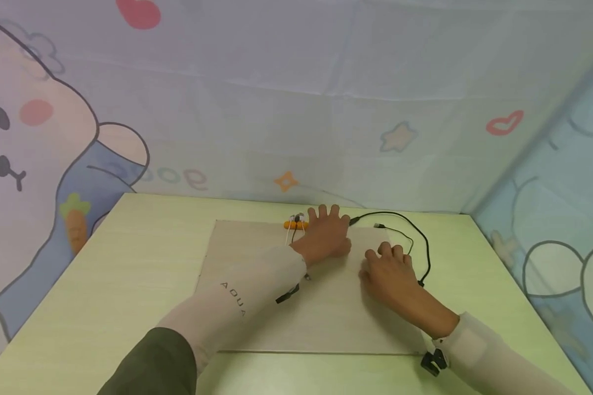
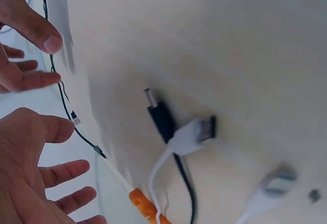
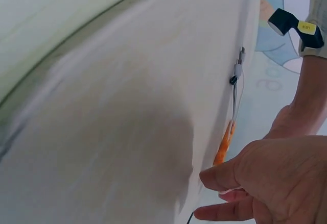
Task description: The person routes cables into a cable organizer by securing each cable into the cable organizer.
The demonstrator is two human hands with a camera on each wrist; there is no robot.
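Note:
My left hand reaches over the far part of a pale board, beside an orange bar that looks like a cable holder. In the left wrist view, its fingers are spread and nothing lies between them. From the orange bar run white and black cables; a black barrel plug and a white connector lie on the board. My right hand is over the board's right part, fingers loosely bent. Thumb and fingers stand apart in the left wrist view, near a black cable.
A thin black cable with a USB plug lies at the board's far right corner. The pale table extends around the board. Behind and to the right hang printed cloths. Wrist devices sit on both sleeves.

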